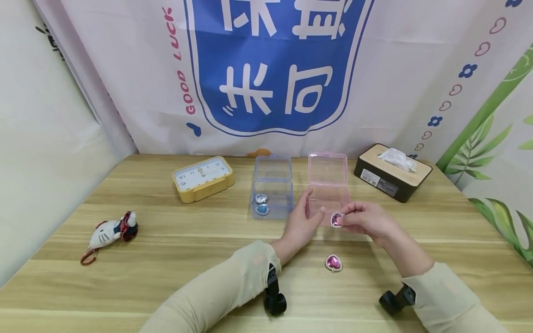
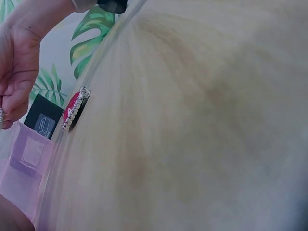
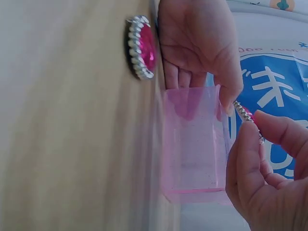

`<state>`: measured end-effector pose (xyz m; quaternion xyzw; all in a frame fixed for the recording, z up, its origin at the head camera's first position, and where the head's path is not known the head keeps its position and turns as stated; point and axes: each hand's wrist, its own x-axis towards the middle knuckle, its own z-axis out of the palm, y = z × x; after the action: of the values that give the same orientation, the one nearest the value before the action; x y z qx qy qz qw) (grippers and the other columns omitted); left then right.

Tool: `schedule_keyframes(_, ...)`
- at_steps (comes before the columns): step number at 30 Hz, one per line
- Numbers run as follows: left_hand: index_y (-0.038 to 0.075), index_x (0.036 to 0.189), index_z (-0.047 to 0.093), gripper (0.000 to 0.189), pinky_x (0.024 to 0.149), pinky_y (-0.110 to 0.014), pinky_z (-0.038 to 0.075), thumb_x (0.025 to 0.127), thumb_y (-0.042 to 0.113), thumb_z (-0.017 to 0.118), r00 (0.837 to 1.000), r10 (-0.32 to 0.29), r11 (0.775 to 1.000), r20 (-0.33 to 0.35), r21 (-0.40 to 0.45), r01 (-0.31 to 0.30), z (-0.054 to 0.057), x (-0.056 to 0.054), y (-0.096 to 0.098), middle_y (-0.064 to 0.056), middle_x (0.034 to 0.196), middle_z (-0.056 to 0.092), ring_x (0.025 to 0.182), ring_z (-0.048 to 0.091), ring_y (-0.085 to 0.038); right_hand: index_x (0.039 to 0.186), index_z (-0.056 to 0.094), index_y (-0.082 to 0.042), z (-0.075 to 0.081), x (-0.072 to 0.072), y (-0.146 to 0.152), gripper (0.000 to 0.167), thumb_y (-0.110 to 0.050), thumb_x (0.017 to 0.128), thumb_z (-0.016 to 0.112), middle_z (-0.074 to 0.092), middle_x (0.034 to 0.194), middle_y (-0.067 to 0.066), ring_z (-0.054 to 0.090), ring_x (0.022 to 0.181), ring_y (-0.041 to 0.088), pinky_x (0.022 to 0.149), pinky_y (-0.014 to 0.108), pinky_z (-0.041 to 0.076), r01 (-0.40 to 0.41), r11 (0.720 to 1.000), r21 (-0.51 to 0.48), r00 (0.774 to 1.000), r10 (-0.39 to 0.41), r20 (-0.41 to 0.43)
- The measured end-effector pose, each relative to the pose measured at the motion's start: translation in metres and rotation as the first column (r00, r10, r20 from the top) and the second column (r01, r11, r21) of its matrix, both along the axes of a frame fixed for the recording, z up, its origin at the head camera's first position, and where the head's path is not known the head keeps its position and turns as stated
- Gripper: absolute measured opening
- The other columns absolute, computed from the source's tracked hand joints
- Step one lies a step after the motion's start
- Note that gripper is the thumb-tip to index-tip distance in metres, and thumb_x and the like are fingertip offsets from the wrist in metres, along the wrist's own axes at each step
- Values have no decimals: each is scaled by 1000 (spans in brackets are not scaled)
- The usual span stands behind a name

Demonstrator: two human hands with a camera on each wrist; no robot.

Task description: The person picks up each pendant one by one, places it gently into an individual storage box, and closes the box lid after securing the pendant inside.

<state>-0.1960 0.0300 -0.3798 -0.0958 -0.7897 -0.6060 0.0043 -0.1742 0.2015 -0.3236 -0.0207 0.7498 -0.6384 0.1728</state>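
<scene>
From the head view: right hand (image 1: 368, 222) pinching a pink heart gem (image 1: 336, 219) between thumb and fingertips, just in front of the open pink box (image 1: 327, 182). Left hand (image 1: 303, 222) with fingers relaxed and nearly straight, touching the near left side of that pink box, holding nothing. A second pink gem (image 1: 333, 262) lying on the wooden table (image 1: 166, 259), nearer to the body, between the two wrists. Left of the left hand, a blue box (image 1: 272, 187) with two gems inside. Further left, a yellow clock (image 1: 203, 178) and a plush toy (image 1: 110, 233). Beyond the right hand, a tissue box (image 1: 391, 172).

From the left wrist view: lying gem (image 2: 73, 108) seen from its edge, right hand (image 2: 19, 62) above the pink box (image 2: 24, 163).

From the right wrist view: held gem (image 3: 248, 118) in the fingertips (image 3: 250, 144), beside the pink box (image 3: 195, 144); left hand (image 3: 199, 43) at its rim.
</scene>
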Motion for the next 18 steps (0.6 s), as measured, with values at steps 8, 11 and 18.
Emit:
schedule_keyframes(8, 19, 142, 34, 61, 107, -35, 37, 88, 26, 61, 1000, 0, 1000, -6, 0, 0, 0, 0, 0, -12, 143, 41, 128, 43, -25, 83, 61, -5, 7, -10, 1, 6, -1, 81, 65, 63, 74, -6, 61, 68, 4, 66, 18, 55, 30, 999, -45, 999, -31, -23)
schedule_keyframes(11, 20, 142, 34, 61, 107, -35, 37, 88, 26, 61, 1000, 2, 1000, -7, -3, -2, 0, -1, 0, -11, 143, 41, 128, 43, -24, 84, 61, -4, 9, -11, 0, 6, -2, 81, 65, 63, 74, -6, 61, 68, 4, 65, 18, 55, 44, 998, -42, 999, -45, -20)
schedule_keyframes(18, 21, 143, 34, 62, 108, -33, 35, 87, 24, 61, 1000, -5, 1000, 2, 13, 5, 0, 0, 0, -10, 145, 38, 130, 40, -23, 84, 62, -4, 13, -16, 1, 6, -2, 81, 67, 63, 72, -5, 61, 67, 4, 66, 18, 56, 81, 996, -45, 996, -82, -30)
